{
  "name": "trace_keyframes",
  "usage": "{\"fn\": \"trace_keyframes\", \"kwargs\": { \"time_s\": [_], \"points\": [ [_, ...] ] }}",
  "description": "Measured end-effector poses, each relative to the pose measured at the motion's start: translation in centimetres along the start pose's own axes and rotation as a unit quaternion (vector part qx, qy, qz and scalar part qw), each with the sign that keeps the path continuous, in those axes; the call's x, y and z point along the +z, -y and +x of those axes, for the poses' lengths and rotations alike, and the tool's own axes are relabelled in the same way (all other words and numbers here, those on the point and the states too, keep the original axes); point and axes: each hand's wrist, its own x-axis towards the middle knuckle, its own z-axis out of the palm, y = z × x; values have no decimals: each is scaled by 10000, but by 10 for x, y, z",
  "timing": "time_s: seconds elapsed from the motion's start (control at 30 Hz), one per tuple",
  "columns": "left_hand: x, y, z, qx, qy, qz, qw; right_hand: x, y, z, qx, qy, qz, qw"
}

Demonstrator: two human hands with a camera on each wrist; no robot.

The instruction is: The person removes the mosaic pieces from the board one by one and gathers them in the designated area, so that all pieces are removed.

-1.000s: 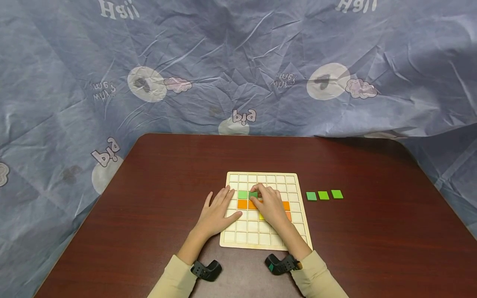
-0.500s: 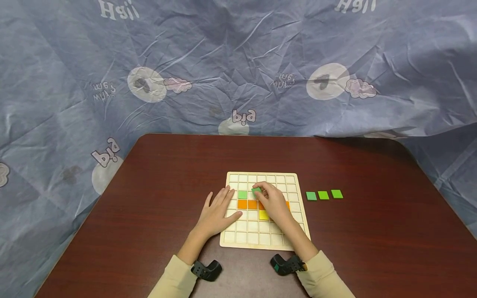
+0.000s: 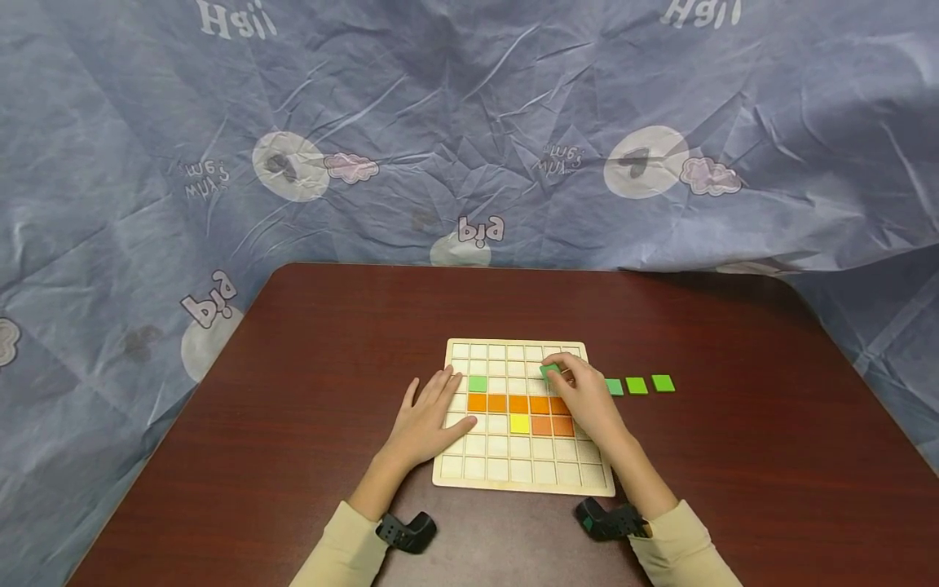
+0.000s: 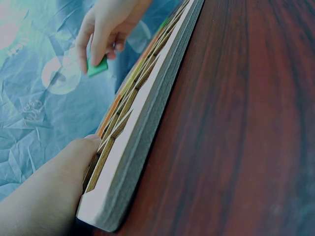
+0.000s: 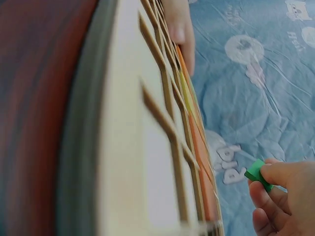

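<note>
A pale wooden grid board (image 3: 487, 470) lies on the table with square recesses. My left hand (image 3: 424, 422) rests spread on its left edge, thumb and fingertips on the wood. Over the board's upper right, my right hand (image 3: 591, 399) pinches a green square tile (image 3: 548, 371) between thumb and fingers. In the right wrist view that green tile (image 5: 258, 174) is held clear above the board. One light green tile (image 3: 478, 384) sits in a cell at the left. Below it runs a row of orange tiles (image 3: 496, 403), then a yellow tile (image 3: 519, 424) beside two lighter orange tiles (image 3: 541, 425).
Right of the board, three green tiles lie in a line on the dark red table (image 3: 741, 456): a bluish one (image 3: 614, 387) close by the right hand, a lime one (image 3: 637, 386) and another lime one (image 3: 663, 383). A blue printed cloth (image 3: 455, 122) hangs behind the table.
My right hand has lifted the green tile from beside the light green one and carried it rightwards across the board, uncovering the orange and yellow tiles. The left hand stays put.
</note>
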Motion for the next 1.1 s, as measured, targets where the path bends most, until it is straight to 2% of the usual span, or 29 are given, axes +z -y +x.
{"fn": "trace_keyframes", "kwargs": {
  "time_s": [0.3,0.73,1.1],
  "points": [
    [0,0,0,24,-29,-4,10000,-36,-23,-6,44,-475,-518,9975],
    [1,0,0,10,-37,-10,10000,-80,-54,-16,287,-1292,-752,9883],
    [1,1,0,-11,-44,-8,10000,-104,-82,-20,816,-1546,-851,9809]
  ]
}}
